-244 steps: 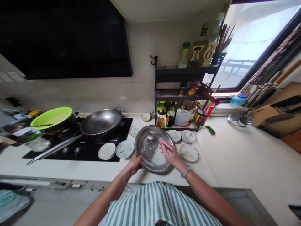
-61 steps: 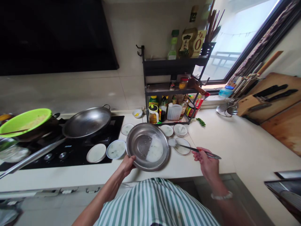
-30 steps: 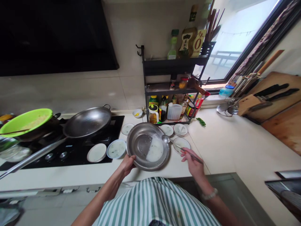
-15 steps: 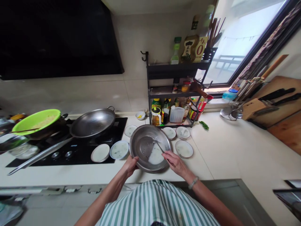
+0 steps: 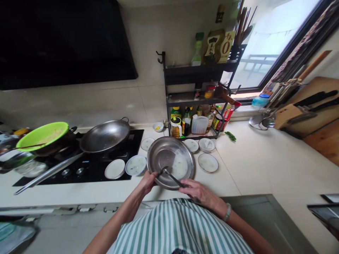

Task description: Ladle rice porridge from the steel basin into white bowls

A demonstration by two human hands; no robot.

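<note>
A wide steel basin (image 5: 182, 150) sits on the counter in front of me, tilted toward my body, with a pool of white batter (image 5: 179, 165) in it. My left hand (image 5: 147, 181) is closed on the basin's near left rim. My right hand (image 5: 198, 192) is closed on the handle of a metal spoon (image 5: 171, 176), at the basin's near edge. The spoon's bowl rests low in the basin, left of the batter. Several small white saucers ring the basin: one at the right (image 5: 208, 162), two behind it (image 5: 207, 144), and two at the left (image 5: 135, 165).
A steel wok (image 5: 105, 135) with a long handle sits on the black hob (image 5: 87, 165). A green bowl (image 5: 42, 134) stands at far left. A black rack (image 5: 198, 102) of bottles and jars stands behind the basin. A knife block (image 5: 287, 116) and cutting boards are at right.
My right hand drew back toward my body and the spoon swung to the basin's near left side. Earlier the spoon reached over the right saucer, then returned into the basin.
</note>
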